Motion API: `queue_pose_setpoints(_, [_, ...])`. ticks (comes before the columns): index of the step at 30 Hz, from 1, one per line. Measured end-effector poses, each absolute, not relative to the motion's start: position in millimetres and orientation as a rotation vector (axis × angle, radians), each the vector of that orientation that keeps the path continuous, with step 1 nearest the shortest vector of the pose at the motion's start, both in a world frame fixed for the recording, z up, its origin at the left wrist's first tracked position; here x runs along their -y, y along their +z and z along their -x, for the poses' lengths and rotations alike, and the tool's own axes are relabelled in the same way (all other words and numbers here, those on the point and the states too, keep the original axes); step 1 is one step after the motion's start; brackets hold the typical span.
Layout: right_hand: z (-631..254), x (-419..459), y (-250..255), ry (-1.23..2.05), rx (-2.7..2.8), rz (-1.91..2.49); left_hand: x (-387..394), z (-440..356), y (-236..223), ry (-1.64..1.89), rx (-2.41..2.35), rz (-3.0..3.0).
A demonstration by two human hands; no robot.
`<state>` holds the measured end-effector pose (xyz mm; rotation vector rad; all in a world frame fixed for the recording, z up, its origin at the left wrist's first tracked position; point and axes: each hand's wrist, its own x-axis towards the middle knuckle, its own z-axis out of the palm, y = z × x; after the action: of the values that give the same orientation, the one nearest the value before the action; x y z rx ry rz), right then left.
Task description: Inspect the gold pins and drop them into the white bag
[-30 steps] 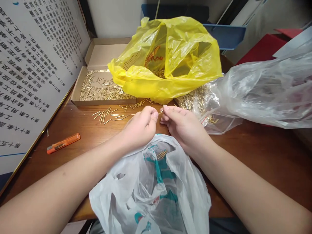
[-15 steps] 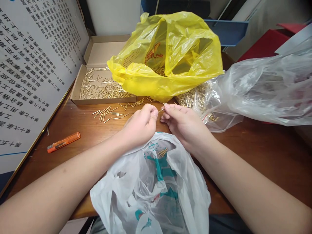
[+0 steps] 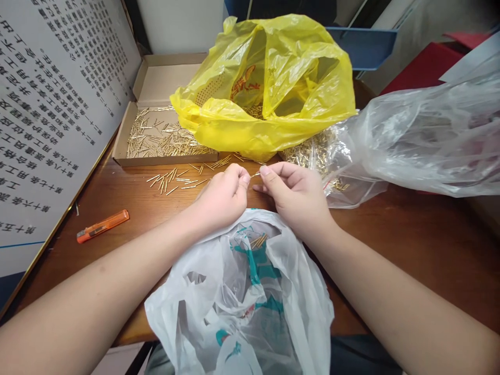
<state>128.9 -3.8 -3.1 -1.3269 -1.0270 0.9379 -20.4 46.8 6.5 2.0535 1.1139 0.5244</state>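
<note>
Between my two hands is a thin brass-coloured pin, small and partly hidden by the fingers. My left hand is closed, with thumb and forefinger pinched on its left end. From the other side, my right hand pinches the right end between thumb and forefinger. Just below them a white plastic bag with teal print gapes, several brass pins inside it. Loose brass pins lie on the wooden table beyond my left hand.
A cardboard box holding many pins stands back left, beside a yellow plastic bag. Clear bags of brass pieces lie at right. An orange utility knife rests at left, near a leaning printed board.
My right hand has turned slightly and its fingers have shifted around the pin's end. My left hand keeps its pinch. The whole view has shifted slightly.
</note>
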Motion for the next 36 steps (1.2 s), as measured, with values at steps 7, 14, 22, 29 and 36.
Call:
queue_pose_setpoints(7, [-135, 4, -3, 0.92, 1.152, 1.371, -49, 22, 8, 0.47, -1.093, -2.137])
queue_pose_setpoints(14, [-141, 3, 2, 0.924, 1.265, 1.407, -51, 25, 6, 0.484, -1.059, -2.177])
queue_pose_setpoints(22, [-147, 7, 8, 0.907, 1.317, 1.419, -51, 30, 7, 0.555, -0.866, -1.969])
queue_pose_setpoints(29, [-155, 24, 25, 1.104, 1.421, 1.363, -60, 43, 6, 0.503, -0.624, -1.738])
queue_pose_setpoints(36, [-146, 36, 13, 0.64, 2.065, 1.566, -55, 45, 10, 0.497, -0.648, -1.773])
